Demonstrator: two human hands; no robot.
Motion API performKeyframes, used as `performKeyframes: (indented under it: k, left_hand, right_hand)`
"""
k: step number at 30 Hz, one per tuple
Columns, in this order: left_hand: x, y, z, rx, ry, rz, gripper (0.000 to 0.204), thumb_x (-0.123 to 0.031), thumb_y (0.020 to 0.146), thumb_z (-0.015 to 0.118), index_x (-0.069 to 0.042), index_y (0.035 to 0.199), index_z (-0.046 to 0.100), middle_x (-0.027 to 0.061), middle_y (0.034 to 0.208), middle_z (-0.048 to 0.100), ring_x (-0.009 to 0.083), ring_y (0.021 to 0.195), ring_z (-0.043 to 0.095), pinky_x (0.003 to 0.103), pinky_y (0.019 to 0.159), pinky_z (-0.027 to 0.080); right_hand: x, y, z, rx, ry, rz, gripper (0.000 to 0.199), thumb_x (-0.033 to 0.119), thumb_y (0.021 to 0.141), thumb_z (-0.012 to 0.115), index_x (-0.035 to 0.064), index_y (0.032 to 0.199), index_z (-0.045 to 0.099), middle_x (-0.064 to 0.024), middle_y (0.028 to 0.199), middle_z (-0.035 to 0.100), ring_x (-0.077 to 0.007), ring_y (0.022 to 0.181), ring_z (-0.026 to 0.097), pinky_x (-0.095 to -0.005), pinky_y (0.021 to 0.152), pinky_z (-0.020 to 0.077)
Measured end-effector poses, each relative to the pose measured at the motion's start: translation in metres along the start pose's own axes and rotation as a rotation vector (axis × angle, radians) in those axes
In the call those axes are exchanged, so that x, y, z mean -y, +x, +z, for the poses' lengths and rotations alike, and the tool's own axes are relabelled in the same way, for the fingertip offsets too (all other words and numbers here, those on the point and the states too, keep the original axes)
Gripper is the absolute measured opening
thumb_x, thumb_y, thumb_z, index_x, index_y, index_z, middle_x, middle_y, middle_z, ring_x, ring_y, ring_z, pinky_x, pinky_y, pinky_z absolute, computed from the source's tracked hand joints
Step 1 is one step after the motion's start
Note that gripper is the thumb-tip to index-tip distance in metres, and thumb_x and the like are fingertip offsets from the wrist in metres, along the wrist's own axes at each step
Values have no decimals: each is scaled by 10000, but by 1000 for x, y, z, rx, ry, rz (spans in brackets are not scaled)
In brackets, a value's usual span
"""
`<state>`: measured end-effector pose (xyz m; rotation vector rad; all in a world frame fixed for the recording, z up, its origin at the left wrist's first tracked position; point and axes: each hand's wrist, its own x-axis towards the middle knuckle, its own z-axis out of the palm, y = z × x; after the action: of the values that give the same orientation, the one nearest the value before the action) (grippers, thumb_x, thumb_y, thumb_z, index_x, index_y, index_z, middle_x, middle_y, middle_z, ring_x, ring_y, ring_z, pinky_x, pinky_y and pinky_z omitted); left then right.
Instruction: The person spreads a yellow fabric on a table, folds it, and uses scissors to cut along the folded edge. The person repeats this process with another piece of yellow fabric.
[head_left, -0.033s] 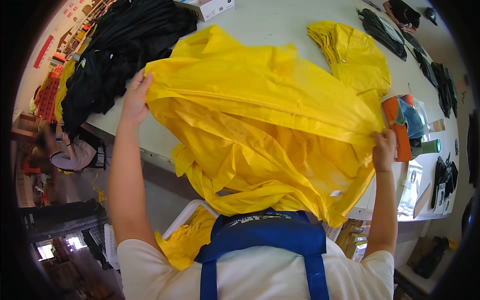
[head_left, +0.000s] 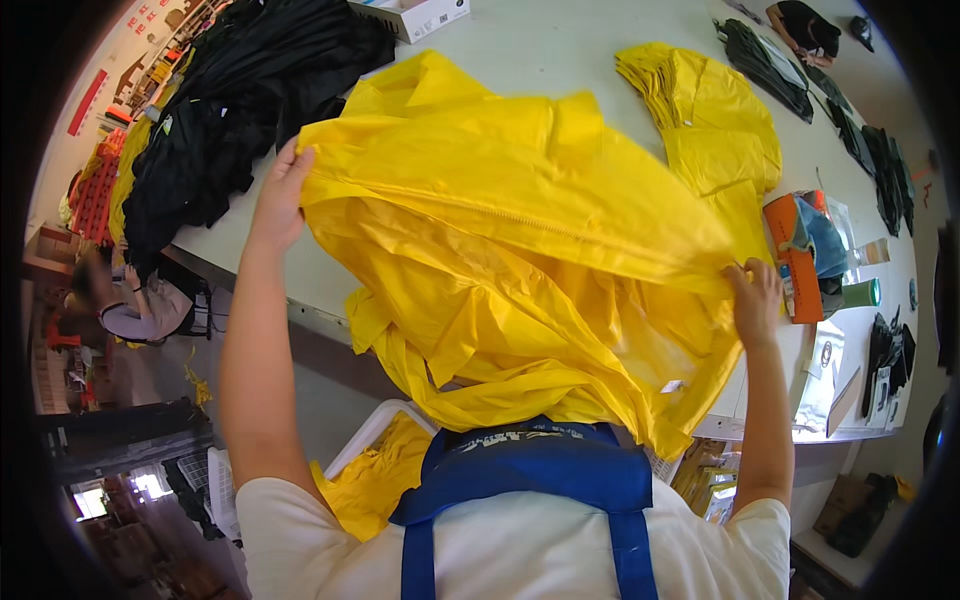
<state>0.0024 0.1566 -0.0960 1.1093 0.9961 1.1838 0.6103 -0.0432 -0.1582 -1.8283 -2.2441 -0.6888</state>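
Pale green table (head_left: 560,60) under everything, and across its near edge there's a yellow coat (head_left: 480,150), bunched up and hanging off on the person's side. Taking the coat as the landmark: heap of black clothes (head_left: 250,90) past its left end, folded yellow stack (head_left: 710,90) beyond its right end, white tub (head_left: 362,438) with more yellow cloth down below its near side, orange box (head_left: 803,285) just off to the right. Hands are well apart, both full: left hand (head_left: 283,195) gripping the coat's left end, right hand (head_left: 757,300) pinching its right end. Zip (head_left: 520,212) runs between them. I'd call this the spreading-out step. Next move, imo, calls for even tension from both hands so that zip edge lies straight over the loose folds.
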Motion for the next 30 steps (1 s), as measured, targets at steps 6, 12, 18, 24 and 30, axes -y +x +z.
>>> performKeyframes:
  k: [6, 12, 18, 24, 30]
  left_hand:
    - [-2, -6, 16, 23, 37, -25, 381, -221, 988, 523, -31, 1314, 471, 40, 1241, 567, 131, 1135, 542, 263, 958, 436]
    - [-7, 1, 12, 50, 83, -17, 381, -239, 989, 521, -31, 1305, 483, 42, 1229, 578, 137, 1121, 553, 260, 949, 435]
    - [10, 3, -20, 9, 198, -19, 368, -221, 981, 528, -20, 1289, 497, 43, 1197, 601, 129, 1089, 569, 253, 936, 431]
    - [-7, -13, 24, 159, 270, 37, 417, -196, 984, 515, 8, 1341, 444, 54, 1224, 577, 111, 1084, 550, 243, 952, 416]
    - [-30, -14, 47, 291, 303, 101, 468, -194, 988, 503, 19, 1389, 394, 67, 1256, 555, 116, 1106, 536, 251, 950, 428]
  right_hand:
    - [185, -6, 5, 371, 864, 209, 392, 264, 800, 742, 47, 1092, 597, -164, 1011, 628, -326, 977, 594, -400, 862, 477]
    - [215, 12, 51, 246, 1035, 532, 295, 201, 763, 720, 54, 1014, 670, -142, 853, 646, -359, 823, 619, -399, 757, 506]
    - [230, -22, -75, 123, 691, -417, 407, 116, 750, 579, 179, 1137, 687, -12, 683, 486, -201, 596, 514, -324, 549, 433]
    - [262, 26, -57, 525, 1169, -72, 155, 150, 869, 597, 86, 997, 656, -153, 849, 653, -342, 779, 642, -409, 699, 526]
    - [312, 163, -18, 366, 1553, 291, 226, 213, 905, 606, -6, 925, 659, -116, 827, 668, -212, 764, 645, -324, 721, 507]
